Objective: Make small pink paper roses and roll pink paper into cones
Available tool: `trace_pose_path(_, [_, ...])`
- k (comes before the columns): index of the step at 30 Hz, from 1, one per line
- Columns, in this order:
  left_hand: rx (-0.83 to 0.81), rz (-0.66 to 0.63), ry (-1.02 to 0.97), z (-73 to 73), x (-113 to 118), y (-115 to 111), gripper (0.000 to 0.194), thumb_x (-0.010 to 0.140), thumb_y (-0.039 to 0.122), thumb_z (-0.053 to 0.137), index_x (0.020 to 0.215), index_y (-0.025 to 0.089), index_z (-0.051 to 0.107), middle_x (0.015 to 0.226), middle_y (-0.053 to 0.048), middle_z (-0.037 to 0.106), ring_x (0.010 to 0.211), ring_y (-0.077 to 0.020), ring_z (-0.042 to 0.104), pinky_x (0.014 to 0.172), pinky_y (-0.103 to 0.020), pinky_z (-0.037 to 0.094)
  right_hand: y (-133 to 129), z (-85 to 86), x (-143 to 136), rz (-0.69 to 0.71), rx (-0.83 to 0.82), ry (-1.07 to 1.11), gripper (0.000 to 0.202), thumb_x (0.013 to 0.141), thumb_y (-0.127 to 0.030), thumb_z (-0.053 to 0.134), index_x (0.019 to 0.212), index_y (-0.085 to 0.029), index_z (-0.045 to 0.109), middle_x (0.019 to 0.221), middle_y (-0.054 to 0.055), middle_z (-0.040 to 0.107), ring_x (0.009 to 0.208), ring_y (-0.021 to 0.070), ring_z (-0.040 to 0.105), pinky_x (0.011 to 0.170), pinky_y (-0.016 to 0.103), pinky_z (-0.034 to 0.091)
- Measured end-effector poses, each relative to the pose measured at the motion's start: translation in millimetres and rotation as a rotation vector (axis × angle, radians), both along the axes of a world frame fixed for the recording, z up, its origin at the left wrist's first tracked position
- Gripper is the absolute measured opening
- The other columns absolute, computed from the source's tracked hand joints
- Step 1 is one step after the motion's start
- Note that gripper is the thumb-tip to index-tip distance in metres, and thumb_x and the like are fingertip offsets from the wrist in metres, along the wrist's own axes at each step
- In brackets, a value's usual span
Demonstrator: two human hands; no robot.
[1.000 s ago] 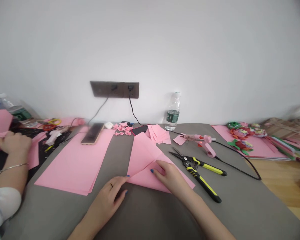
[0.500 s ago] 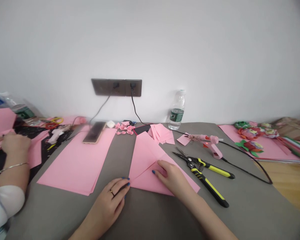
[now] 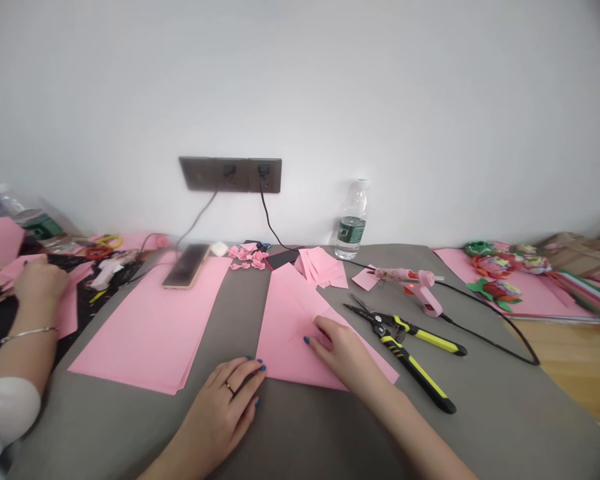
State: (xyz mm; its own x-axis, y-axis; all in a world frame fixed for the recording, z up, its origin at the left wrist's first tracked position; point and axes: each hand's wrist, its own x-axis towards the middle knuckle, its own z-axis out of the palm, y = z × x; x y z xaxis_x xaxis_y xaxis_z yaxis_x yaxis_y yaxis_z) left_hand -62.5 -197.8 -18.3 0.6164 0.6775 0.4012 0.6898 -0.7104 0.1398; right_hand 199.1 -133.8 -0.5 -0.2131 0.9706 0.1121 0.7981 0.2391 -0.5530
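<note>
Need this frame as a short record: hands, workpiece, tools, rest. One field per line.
left hand: fingertips at the folded pink sheet's near-left corner
right hand: thumb and fingertips on the sheet, slightly apart
workpiece: folded pink sheet, flat on the grey table surface
tools: pliers, handles spread, right of the sheet; pink glue gun beyond them, red light showing
left side: pink paper stack, phone on its far end
back: small pink paper pieces; upright water bottle
co-worker: hand at far left, by pink paper
</note>
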Motion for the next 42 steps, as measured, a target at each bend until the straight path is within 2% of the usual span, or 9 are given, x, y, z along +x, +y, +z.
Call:
trace_pose_path(9, [-0.046, 0.008, 0.042, -4.8, -11, -12, 0.057, 0.089, 0.013, 0.048, 0.146, 0.020, 0.045, 0.141, -0.010, 0.059, 0.127, -0.0254, 0.058, 0.102, -0.037, 0.051, 0, -4.6, 1, 0.015, 0.037, 0.017, 0.023, 0.083, -0.018, 0.050, 0.066, -0.024, 0.035, 0.068, -0.001, 0.053, 0.061, 0.0167, 0.050, 0.057, 0.025, 0.033])
trace_pose_path(14, [-0.019, 0.045, 0.099, -7.3, -9, -15, 0.052, 0.089, 0.012, 0.048, 0.141, 0.017, 0.049, 0.142, -0.010, 0.058, 0.127, -0.0256, 0.057, 0.101, -0.039, 0.052, -4, -5.9, 0, 0.009, 0.056, 0.019, 0.020, 0.085, -0.019, 0.048, 0.070, -0.024, 0.037, 0.072, 0.001, 0.054, 0.065, 0.0186, 0.054, 0.059, 0.026, 0.036])
trace_pose_path(20, [0.097, -0.004, 0.128, 1.1, -1, -7, 0.045, 0.085, 0.010, 0.048, 0.130, 0.012, 0.056, 0.134, -0.012, 0.064, 0.120, -0.0260, 0.061, 0.095, -0.037, 0.055, -5, -7.2, -1, -0.005, 0.057, 0.051, 0.017, 0.085, -0.020, 0.048, 0.072, -0.024, 0.038, 0.074, 0.001, 0.057, 0.066, 0.0195, 0.056, 0.060, 0.026, 0.039])
trace_pose_path(24, [0.086, -0.050, 0.127, 9.1, 6, 4, 0.037, 0.085, 0.010, 0.048, 0.121, 0.010, 0.059, 0.121, -0.014, 0.070, 0.110, -0.0266, 0.065, 0.090, -0.038, 0.057, -5, -10.8, -2, -0.058, 0.060, 0.102, 0.009, 0.083, -0.017, 0.051, 0.080, -0.024, 0.045, 0.075, 0.001, 0.060, 0.066, 0.0199, 0.058, 0.060, 0.026, 0.042])
trace_pose_path(28, [0.095, -0.062, 0.183, 15.5, 16, 11, 0.042, 0.087, 0.016, 0.052, 0.129, 0.008, 0.054, 0.107, -0.014, 0.073, 0.094, -0.0288, 0.068, 0.081, -0.044, 0.059, -6, -14.7, -2, -0.088, 0.132, 0.061, 0.008, 0.086, -0.017, 0.047, 0.084, -0.023, 0.050, 0.080, 0.004, 0.063, 0.069, 0.0211, 0.060, 0.061, 0.028, 0.043])
trace_pose_path(31, [0.102, -0.027, 0.206, 16.3, 23, 12, 0.038, 0.089, 0.021, 0.054, 0.125, 0.011, 0.058, 0.103, -0.013, 0.072, 0.092, -0.0293, 0.068, 0.082, -0.047, 0.058, -5, -14.9, -1, -0.095, 0.189, 0.014, 0.009, 0.086, -0.016, 0.048, 0.081, -0.023, 0.052, 0.078, 0.005, 0.063, 0.073, 0.0224, 0.060, 0.063, 0.029, 0.043])
trace_pose_path(37, [0.134, -0.032, 0.173, 4.5, 28, 14, 0.035, 0.089, 0.012, 0.045, 0.121, 0.010, 0.058, 0.134, -0.016, 0.062, 0.121, -0.0272, 0.060, 0.094, -0.040, 0.055, 2, -11.4, 1, -0.113, 0.184, 0.081, 0.016, 0.078, -0.011, 0.051, 0.069, -0.023, 0.046, 0.069, 0.001, 0.057, 0.063, 0.0186, 0.056, 0.057, 0.026, 0.040])
trace_pose_path(40, [0.123, -0.029, 0.161, 0.6, 30, 15, 0.033, 0.093, 0.018, 0.045, 0.122, 0.009, 0.057, 0.134, -0.016, 0.063, 0.120, -0.0263, 0.061, 0.092, -0.037, 0.056, 5, -11.4, 2, -0.121, 0.176, 0.093, 0.018, 0.076, -0.009, 0.051, 0.066, -0.023, 0.044, 0.066, 0.000, 0.055, 0.059, 0.0171, 0.054, 0.055, 0.025, 0.039])
trace_pose_path(42, [0.111, -0.024, 0.173, -0.2, 33, 16, 0.039, 0.095, 0.025, 0.047, 0.131, 0.009, 0.053, 0.132, -0.015, 0.065, 0.117, -0.0269, 0.062, 0.092, -0.038, 0.055, 6, -12.0, 2, -0.131, 0.173, 0.090, 0.019, 0.074, -0.009, 0.050, 0.065, -0.024, 0.043, 0.065, 0.000, 0.054, 0.058, 0.0169, 0.053, 0.055, 0.025, 0.039])
